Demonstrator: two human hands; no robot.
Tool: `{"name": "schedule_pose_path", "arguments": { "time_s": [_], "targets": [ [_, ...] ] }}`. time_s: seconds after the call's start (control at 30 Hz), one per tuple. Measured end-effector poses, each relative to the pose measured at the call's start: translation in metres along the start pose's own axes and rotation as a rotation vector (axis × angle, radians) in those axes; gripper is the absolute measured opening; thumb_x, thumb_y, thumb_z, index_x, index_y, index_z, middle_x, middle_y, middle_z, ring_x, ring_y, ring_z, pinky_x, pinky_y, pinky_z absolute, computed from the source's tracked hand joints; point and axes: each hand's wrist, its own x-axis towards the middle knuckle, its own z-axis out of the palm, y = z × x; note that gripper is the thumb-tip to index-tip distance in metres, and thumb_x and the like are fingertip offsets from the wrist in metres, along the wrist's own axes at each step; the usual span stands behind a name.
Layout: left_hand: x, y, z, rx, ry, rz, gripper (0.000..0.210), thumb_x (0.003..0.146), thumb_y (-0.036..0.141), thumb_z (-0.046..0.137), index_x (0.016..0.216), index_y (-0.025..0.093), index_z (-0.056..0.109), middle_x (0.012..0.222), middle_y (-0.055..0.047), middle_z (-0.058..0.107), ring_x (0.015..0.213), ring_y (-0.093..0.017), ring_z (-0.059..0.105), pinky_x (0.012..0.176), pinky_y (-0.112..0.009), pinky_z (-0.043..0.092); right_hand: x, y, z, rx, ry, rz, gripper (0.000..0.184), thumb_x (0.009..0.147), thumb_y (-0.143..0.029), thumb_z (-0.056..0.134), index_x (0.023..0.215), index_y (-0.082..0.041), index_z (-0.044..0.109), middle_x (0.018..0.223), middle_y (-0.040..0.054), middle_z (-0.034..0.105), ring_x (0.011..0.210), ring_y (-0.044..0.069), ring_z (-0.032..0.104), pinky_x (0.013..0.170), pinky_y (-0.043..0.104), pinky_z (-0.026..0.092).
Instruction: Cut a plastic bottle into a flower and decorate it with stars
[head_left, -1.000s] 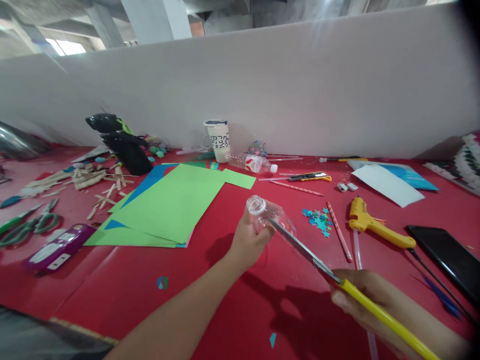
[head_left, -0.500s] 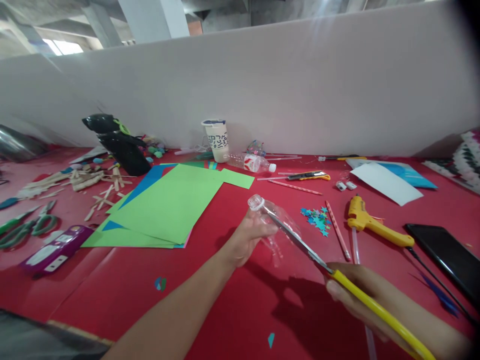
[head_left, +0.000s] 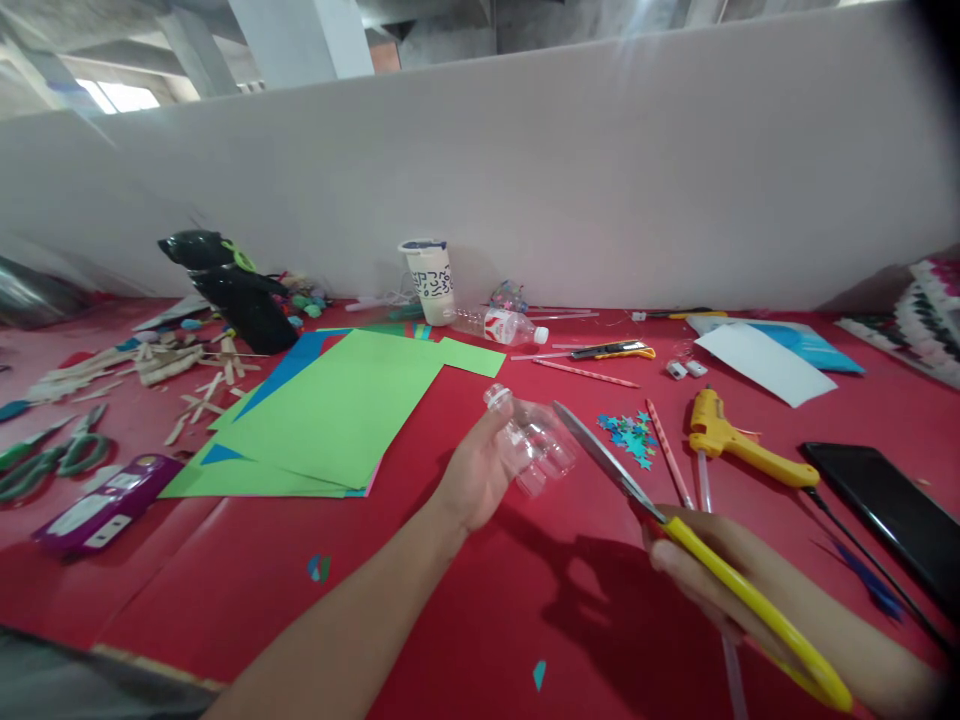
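Observation:
Near the middle of the view, my left hand grips the cut top part of a clear plastic bottle, its neck pointing up and to the left. The cut edge looks split into flaps. My right hand is closed around yellow-handled scissors. Their blades look together and point up-left, the tip just right of the bottle piece and apparently apart from it. Teal star sequins and a patterned pink stick lie just beyond the blades.
Green paper sheets lie left of centre, a purple device beyond them. A yellow glue gun and black phone lie at right. Toward the back wall are a paper cup, a labelled bottle and a box cutter.
The bottle piece has been turned in my left hand, its flaps now facing lower right. The scissor blades, earlier across the bottle piece, are now to its right.

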Motion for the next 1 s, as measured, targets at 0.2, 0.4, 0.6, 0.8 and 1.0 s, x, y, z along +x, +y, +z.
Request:
{"name": "schedule_pose_path", "arguments": {
  "time_s": [0.2,0.4,0.6,0.8,1.0],
  "targets": [
    [-0.004,0.001,0.000,0.020,0.040,-0.012,0.019,0.064,0.008,0.056,0.080,0.016,0.062,0.087,-0.005,0.069,0.101,-0.025,0.061,0.095,-0.042,0.042,0.004,-0.002,-0.002,-0.096,-0.097,0.052,0.043,0.078,-0.064,0.049,0.068,-0.022,0.044,0.055,-0.0067,0.034,0.049,0.013,0.039,0.044,0.024,0.029],
    [-0.002,0.001,0.000,0.020,0.009,-0.025,0.023,0.063,0.009,0.055,0.084,0.016,0.063,0.086,-0.005,0.069,0.103,-0.026,0.060,0.096,-0.043,0.041,0.005,0.004,0.000,-0.163,-0.092,-0.001,0.045,0.082,-0.064,0.042,0.065,-0.022,0.039,0.059,-0.0058,0.031,0.053,0.013,0.038,0.050,0.026,0.031],
    [-0.001,-0.005,-0.003,0.126,-0.032,-0.011,0.021,0.071,0.012,0.056,0.090,0.016,0.064,0.092,-0.006,0.069,0.097,-0.024,0.061,0.090,-0.041,0.044,0.003,0.003,0.002,-0.131,-0.016,0.009,0.048,0.079,-0.068,0.044,0.063,-0.022,0.046,0.054,-0.0049,0.037,0.050,0.014,0.042,0.046,0.025,0.032],
    [-0.003,-0.013,-0.001,0.204,-0.047,-0.032,0.027,0.069,0.010,0.062,0.095,0.018,0.064,0.093,-0.005,0.069,0.097,-0.023,0.062,0.092,-0.039,0.043,-0.001,-0.011,-0.001,-0.071,0.005,0.025,0.047,0.078,-0.065,0.051,0.060,-0.022,0.046,0.052,-0.0050,0.038,0.048,0.013,0.042,0.043,0.024,0.031],
    [-0.003,-0.012,0.002,0.230,-0.033,0.018,0.024,0.067,0.008,0.060,0.090,0.016,0.064,0.098,-0.007,0.069,0.095,-0.023,0.063,0.090,-0.040,0.043,0.003,0.001,0.005,-0.051,-0.035,0.030,0.048,0.078,-0.067,0.046,0.065,-0.021,0.045,0.054,-0.0066,0.030,0.047,0.012,0.035,0.040,0.023,0.026]
  ]
}}
